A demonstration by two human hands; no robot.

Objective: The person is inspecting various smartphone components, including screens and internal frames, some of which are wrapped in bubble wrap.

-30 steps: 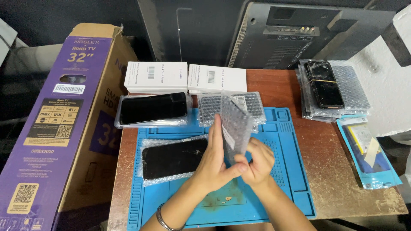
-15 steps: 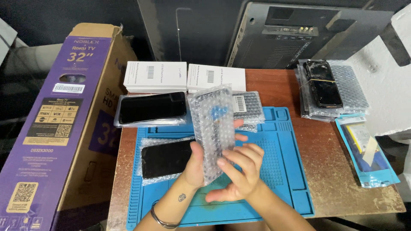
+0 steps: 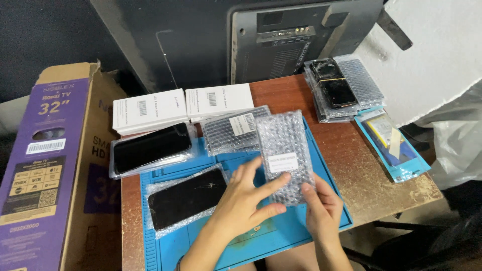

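Bubble-wrap packet (image 3: 286, 155) upright between left hand (image 3: 246, 198), right hand (image 3: 321, 208).

**Packages, labels and screens on the desk**

Both hands hold a bubble-wrap pouch (image 3: 285, 153) bearing a white label (image 3: 281, 163). Another labelled pouch (image 3: 232, 129) lies behind it. Two white boxes (image 3: 182, 107) sit at the back, a purple cardboard box (image 3: 47, 165) stands left, wrapped phone screens (image 3: 150, 148) lie between.

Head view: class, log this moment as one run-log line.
left hand: touching bubble-wrap pouch | right hand: holding pouch from below | under: blue mat | beside: cracked phone
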